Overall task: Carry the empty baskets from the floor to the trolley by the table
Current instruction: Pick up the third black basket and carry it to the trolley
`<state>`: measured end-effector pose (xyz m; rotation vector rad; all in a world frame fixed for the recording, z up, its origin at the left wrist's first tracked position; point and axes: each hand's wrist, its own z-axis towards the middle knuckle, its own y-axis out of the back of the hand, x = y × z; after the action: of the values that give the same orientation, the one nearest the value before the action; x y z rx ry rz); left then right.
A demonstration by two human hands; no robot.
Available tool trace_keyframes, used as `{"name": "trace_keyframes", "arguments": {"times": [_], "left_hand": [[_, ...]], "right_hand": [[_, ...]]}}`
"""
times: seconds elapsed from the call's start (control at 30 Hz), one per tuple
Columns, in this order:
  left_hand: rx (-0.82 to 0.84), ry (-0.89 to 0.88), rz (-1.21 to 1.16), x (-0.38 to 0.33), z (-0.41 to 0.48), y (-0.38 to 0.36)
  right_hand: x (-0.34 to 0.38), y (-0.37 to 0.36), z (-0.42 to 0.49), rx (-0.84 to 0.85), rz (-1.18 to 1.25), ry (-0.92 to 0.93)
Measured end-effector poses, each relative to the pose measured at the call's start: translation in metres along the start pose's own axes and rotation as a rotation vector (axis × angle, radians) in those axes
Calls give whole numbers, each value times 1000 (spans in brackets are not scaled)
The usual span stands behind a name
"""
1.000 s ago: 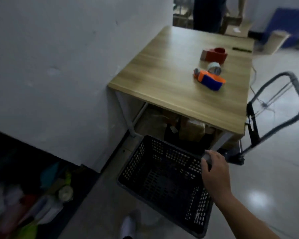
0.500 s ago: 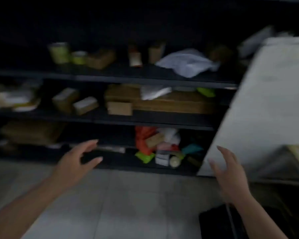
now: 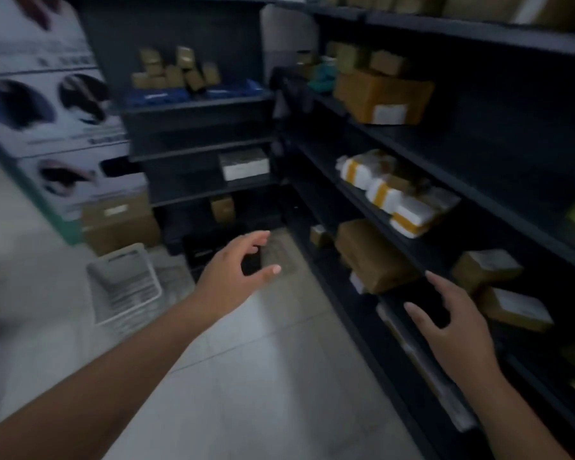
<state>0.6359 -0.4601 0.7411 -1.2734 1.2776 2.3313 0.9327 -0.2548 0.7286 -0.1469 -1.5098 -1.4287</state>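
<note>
Head view. Both hands were empty. The left hand [image 3: 236, 267] reached forward with its grip released, fingers spread and slightly curled, closed on nothing. The right hand [image 3: 452, 330] hung lower and nearer the wearer, also released, palm toward the dark shelving [image 3: 478, 180] beside it, touching nothing that could be made out.

The white basket [image 3: 123, 283] stood on the floor [image 3: 246, 376], to the left of the left grip and slightly nearer the wearer, well apart from the right grip. Its long axis ran roughly away from the wearer, tilted a little leftward. The left hand was clearly the nearer of the two. Judged from this, the coming move would require a leftward and downward reach, most readily led by the left hand.

A dark object, possibly a black basket [image 3: 206, 250], sat on the floor just beyond the left grip, at the foot of the shelving; blur prevented confirmation.

Contents: the white basket appeared empty, its slatted base showing. The shelving held brown parcels [image 3: 382, 94] and white taped packets [image 3: 379, 190], all beyond and right of the grips. Stacked cartons [image 3: 120, 220] stood beyond the white basket.

The trolley and counter were not in view.
</note>
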Motion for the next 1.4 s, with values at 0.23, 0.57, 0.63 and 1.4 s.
{"name": "trace_keyframes", "arguments": {"times": [0.23,0.57,0.63,1.4], "left_hand": [[-272,233,98,62,-7,73],[-506,521,143,146,47,104],[-525,563,125,171,75,106],[-341,914,19,555,400,131]], "right_hand": [[74,-124,117,297,101,299],[106,-261,271,529,183,383],[112,-290,301,541,185,366],[103,-661,607,651,47,-3]]}}
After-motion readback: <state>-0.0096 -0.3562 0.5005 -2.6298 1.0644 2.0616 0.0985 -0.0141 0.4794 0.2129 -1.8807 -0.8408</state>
